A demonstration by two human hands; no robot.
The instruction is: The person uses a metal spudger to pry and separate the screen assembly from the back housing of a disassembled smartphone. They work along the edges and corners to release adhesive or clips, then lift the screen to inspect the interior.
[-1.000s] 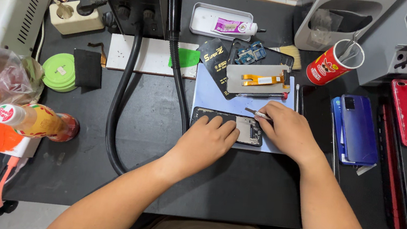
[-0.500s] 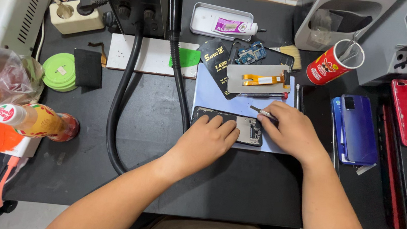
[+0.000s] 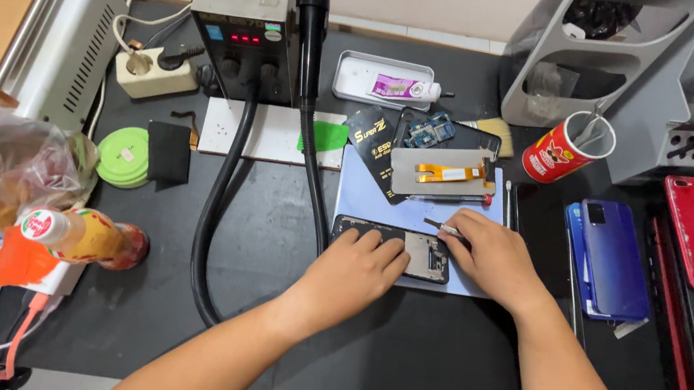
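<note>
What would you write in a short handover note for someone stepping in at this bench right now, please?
Left hand: pressed flat on the opened phone, holding it steady on the pale blue mat.
Right hand: pinching tweezers, tips at the phone's upper edge.
Nearby: the detached screen with an orange flex cable lies face down just above, with a small blue circuit board behind it.
Done: phone is open, screen off.
Left: the phone's insides are still exposed and nothing is reassembled; what the tweezers grip is too small to tell.
</note>
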